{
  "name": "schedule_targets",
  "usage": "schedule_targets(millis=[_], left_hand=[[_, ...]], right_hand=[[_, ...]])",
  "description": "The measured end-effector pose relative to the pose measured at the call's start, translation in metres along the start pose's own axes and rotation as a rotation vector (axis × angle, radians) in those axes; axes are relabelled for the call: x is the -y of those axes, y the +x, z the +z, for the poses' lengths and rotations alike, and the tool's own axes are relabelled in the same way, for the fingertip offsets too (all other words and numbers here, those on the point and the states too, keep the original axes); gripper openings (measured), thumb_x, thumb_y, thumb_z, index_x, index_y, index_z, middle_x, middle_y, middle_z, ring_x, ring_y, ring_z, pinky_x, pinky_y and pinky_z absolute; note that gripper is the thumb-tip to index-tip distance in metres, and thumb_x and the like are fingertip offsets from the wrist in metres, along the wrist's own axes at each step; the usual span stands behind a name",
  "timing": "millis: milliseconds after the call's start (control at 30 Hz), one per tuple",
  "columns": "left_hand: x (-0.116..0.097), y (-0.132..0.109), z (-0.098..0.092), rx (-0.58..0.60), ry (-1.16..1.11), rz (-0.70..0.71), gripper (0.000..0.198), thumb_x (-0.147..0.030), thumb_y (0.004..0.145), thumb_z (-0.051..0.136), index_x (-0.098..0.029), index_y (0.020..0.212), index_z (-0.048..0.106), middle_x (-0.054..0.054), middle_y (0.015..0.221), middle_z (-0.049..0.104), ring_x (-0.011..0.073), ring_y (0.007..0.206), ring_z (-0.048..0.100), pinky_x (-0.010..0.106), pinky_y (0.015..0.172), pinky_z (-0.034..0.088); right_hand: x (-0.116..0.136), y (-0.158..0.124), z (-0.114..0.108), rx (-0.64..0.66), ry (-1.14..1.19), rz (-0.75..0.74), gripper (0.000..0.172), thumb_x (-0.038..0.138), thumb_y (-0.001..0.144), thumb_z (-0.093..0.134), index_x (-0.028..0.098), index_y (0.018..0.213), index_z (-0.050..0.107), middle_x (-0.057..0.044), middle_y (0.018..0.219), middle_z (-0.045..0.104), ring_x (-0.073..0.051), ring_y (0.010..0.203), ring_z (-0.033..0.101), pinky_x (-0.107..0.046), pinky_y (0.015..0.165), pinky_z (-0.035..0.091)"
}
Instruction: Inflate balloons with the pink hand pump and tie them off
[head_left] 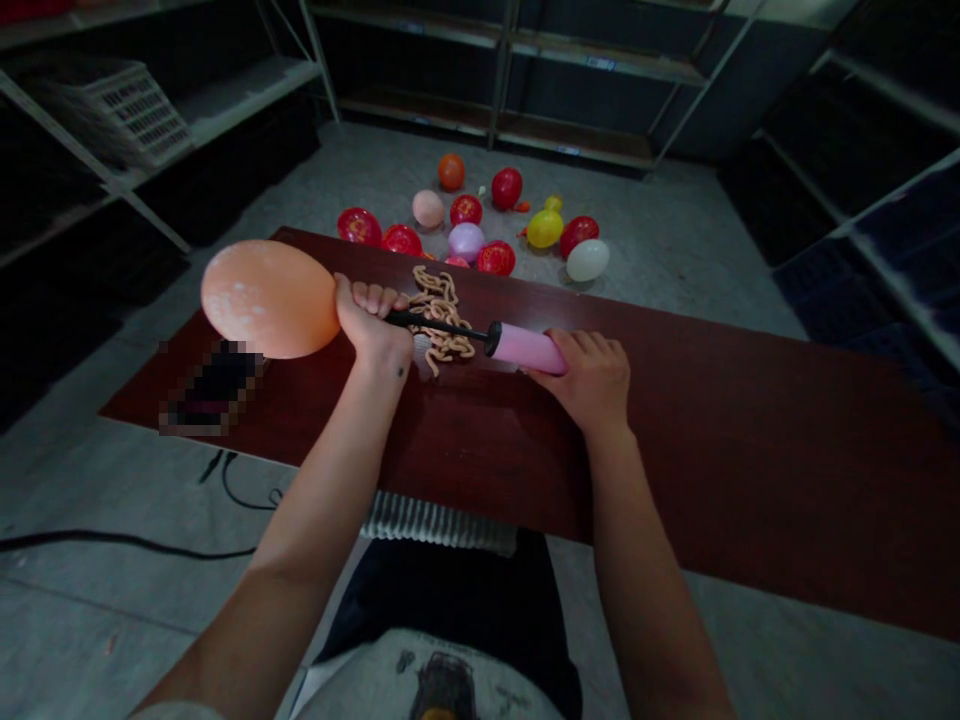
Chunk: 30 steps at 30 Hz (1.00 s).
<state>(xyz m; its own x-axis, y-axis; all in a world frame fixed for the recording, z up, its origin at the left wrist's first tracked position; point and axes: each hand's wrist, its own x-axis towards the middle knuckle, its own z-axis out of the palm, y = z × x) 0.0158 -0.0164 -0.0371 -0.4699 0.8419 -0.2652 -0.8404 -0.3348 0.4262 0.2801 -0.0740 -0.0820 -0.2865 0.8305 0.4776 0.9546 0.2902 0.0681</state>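
Observation:
A peach-orange balloon (266, 300), swollen with air, sits at the left end of a hand pump. My left hand (375, 325) is closed around the balloon's neck and the pump's black end. From there a thin black rod (450, 328) runs right into the pump's pink barrel (529, 348). My right hand (589, 375) is wrapped round the far end of that barrel. Behind the rod, a tangled heap of tan, uninflated long balloons or cords (442, 300) lies on the dark red table (480, 430); I cannot tell which.
On the table's left lies a blurred-out dark device (214, 390). Several blown-up balloons (466, 242) rest on the floor beyond the table. Metal shelves (495, 60) stand at the back and both sides, with a white basket (139, 110) at left. Black cables (127, 543) cross the floor.

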Motion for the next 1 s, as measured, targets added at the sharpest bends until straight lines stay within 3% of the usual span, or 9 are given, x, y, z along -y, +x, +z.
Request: schedule_targets(millis=[200, 333, 667, 1000], left_hand=[[0.036, -0.016, -0.001, 0.104, 0.132, -0.037, 0.056, -0.034, 0.106, 0.043, -0.019, 0.058, 0.019, -0.007, 0.045, 0.018, 0.0072, 0.034, 0.021, 0.021, 0.041, 0.028], [0.048, -0.027, 0.003, 0.170, 0.127, -0.038, 0.057, -0.029, 0.105, 0.043, -0.020, 0.054, 0.018, -0.007, 0.044, 0.017, 0.0078, 0.033, 0.019, 0.023, 0.040, 0.026], [0.039, -0.010, 0.000, 0.154, 0.106, -0.036, 0.056, -0.026, 0.102, 0.045, -0.020, 0.055, 0.015, -0.007, 0.045, 0.017, 0.0076, 0.033, 0.019, 0.025, 0.041, 0.025], [0.018, 0.018, -0.006, -0.004, -0.007, -0.066, 0.048, -0.024, 0.104, 0.037, -0.020, 0.059, 0.020, -0.007, 0.043, 0.020, 0.0082, 0.033, 0.022, 0.024, 0.041, 0.027]], right_hand=[[0.029, 0.005, -0.004, 0.063, 0.081, -0.032, 0.051, 0.064, 0.088, 0.062, 0.017, 0.106, 0.070, -0.011, 0.090, 0.073, -0.026, 0.082, 0.063, -0.035, 0.071, 0.034], [0.032, 0.005, -0.002, 0.115, 0.110, -0.006, 0.046, 0.063, 0.088, 0.062, 0.019, 0.098, 0.069, -0.010, 0.086, 0.073, -0.025, 0.078, 0.064, -0.033, 0.065, 0.032], [0.031, 0.009, 0.007, 0.026, 0.120, 0.005, 0.054, 0.064, 0.086, 0.066, 0.019, 0.117, 0.066, -0.013, 0.103, 0.074, -0.029, 0.093, 0.063, -0.036, 0.077, 0.035], [0.012, 0.006, 0.013, 0.024, 0.036, 0.019, 0.053, 0.063, 0.093, 0.055, 0.021, 0.124, 0.065, -0.012, 0.110, 0.074, -0.029, 0.097, 0.061, -0.040, 0.084, 0.036]])
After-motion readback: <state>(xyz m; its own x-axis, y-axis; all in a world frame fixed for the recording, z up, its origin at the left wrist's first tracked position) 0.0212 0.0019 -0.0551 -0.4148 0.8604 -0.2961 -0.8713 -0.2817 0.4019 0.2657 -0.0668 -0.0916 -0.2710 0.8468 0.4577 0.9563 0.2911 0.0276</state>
